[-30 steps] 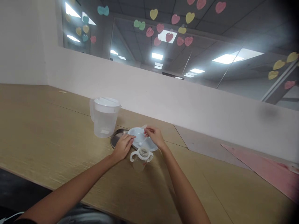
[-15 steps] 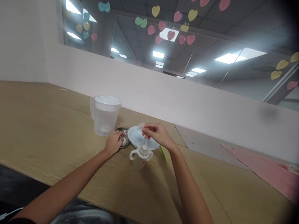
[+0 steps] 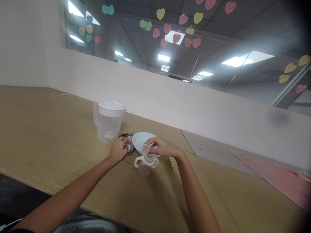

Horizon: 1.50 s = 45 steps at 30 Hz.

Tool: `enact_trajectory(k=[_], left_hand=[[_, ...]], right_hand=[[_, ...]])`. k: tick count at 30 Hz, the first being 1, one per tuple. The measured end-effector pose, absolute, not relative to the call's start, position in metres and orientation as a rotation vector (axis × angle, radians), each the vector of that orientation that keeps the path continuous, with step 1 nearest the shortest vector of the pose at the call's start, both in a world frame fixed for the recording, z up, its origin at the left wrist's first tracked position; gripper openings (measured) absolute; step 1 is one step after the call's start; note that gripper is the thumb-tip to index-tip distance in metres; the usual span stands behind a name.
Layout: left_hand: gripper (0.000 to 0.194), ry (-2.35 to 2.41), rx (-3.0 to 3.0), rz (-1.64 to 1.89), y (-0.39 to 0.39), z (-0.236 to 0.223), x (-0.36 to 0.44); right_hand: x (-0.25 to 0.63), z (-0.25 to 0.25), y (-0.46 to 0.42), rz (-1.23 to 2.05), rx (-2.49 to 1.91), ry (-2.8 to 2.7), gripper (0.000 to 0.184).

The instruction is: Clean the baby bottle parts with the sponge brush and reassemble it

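Observation:
My right hand (image 3: 161, 147) pinches a small, round, translucent plastic piece (image 3: 145, 149), held tilted right at the mouth of a baby cup (image 3: 145, 169). The cup is translucent, has two white curved handles and stands upright on the table. Whatever hangs below the round piece is hidden by my fingers and the cup's rim. Further left, my left hand (image 3: 118, 149) has its fingers curled over a clear plastic piece (image 3: 129, 141) with a white ring, lying in a round metal dish (image 3: 126, 134).
Behind the cup sits a pale blue plate (image 3: 139, 137), partly covered by my right hand. A lidded translucent pitcher (image 3: 109, 124) of clear liquid stands at back left. A green utensil (image 3: 170, 162) lies right of the cup. A pink sheet (image 3: 274, 174) lies far right along the wall.
My right hand has come down with the round piece, from above the plate to the cup's mouth. A thin white stem seen below it before is now out of sight. My left hand stays put.

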State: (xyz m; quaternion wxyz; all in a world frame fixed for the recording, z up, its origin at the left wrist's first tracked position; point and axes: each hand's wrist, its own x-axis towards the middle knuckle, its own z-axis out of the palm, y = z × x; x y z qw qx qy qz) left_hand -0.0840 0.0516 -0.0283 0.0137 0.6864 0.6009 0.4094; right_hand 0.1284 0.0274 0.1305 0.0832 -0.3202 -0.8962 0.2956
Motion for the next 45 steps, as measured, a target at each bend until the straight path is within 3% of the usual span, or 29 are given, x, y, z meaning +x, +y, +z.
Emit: enact_trajectory(k=[7,16,25,30,45], left_hand=[[0.025,1.914,2.183,1.175,0.05,-0.026,-0.083],[0.018,1.946,2.117,1.315,0.052,-0.028,-0.087],[0.016,1.479,1.807,2.22,0.038,-0.016,-0.078],[0.015,1.133,2.079,2.166,0.024,-0.019,-0.058],[0.026,0.849,1.249,2.124,0.01,0.012,-0.038]], right_hand=[[0.138,0.124,0.04,0.877,-0.938,-2.782,0.022],[0.14,0.125,0.039,0.617,-1.097,-2.63,0.031],[0.121,0.124,0.024,0.478,-0.984,-2.407,0.02],[0.105,0.115,0.014,0.494,-0.766,-2.514,0.041],[0.094,0.112,0.008,0.482,-0.82,-2.439,0.043]])
